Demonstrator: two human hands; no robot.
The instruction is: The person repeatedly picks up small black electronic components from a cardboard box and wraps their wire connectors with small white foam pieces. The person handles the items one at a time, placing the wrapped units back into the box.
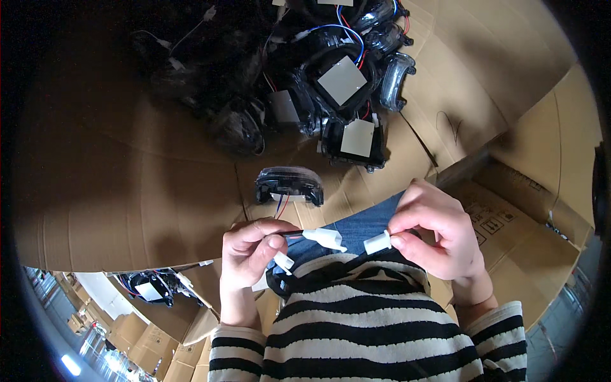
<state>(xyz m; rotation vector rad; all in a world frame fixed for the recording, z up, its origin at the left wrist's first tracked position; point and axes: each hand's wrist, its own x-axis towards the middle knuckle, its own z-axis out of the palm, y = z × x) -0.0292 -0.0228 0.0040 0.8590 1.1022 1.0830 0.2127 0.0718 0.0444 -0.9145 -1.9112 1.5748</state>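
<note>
My left hand (244,251) pinches a black cable between thumb and fingertips. A white wrapped piece (323,238) sits on the cable's end and points to the right. A small white plug (284,262) hangs just below my left thumb. My right hand (440,230) pinches a short white sleeve (377,243) between thumb and forefinger, a small gap away from the wrapped piece. Beyond my left hand lies a black lamp unit with a clear cover (290,181). Its red and blue wires (282,207) run down toward that hand.
A pile of black lamp units with pale square plates (342,81) lies on the cardboard (159,210) ahead. One clear-covered lamp (396,81) rests at the pile's right edge. An open cardboard box (503,235) stands at the right. More lamp parts (150,290) and boxes show at lower left.
</note>
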